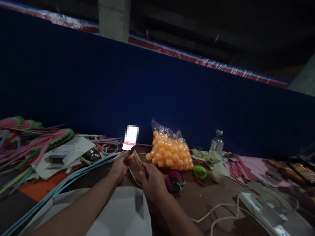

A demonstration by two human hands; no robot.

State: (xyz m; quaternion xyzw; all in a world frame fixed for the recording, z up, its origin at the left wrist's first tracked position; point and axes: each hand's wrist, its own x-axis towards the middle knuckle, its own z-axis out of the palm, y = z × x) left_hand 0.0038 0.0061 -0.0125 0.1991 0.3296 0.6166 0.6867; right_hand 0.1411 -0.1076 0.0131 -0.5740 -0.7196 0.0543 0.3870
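My left hand (119,168) is closed around a small dark object (132,150) with a bit of orange-yellow at its base; its kind is too blurred to tell. Close beside it, my right hand (154,183) grips a flat tan strip (139,161), tilted up to the left and looking like wood or card. Whether the strip touches the dark object is unclear. Behind the hands a lit phone (130,138) leans upright, its screen partly pixelated. A clear bag of orange balls (169,152) stands to the right, with a purple round item (175,181) in front of it.
Blue pipe cleaners (81,173) and pink-green craft pieces (52,141) crowd the left. Rightward are a green striped ball (199,172), white cups (220,172), a bottle (217,143), and a power strip (261,209) with loose cables. White fabric (118,213) lies beneath my forearms.
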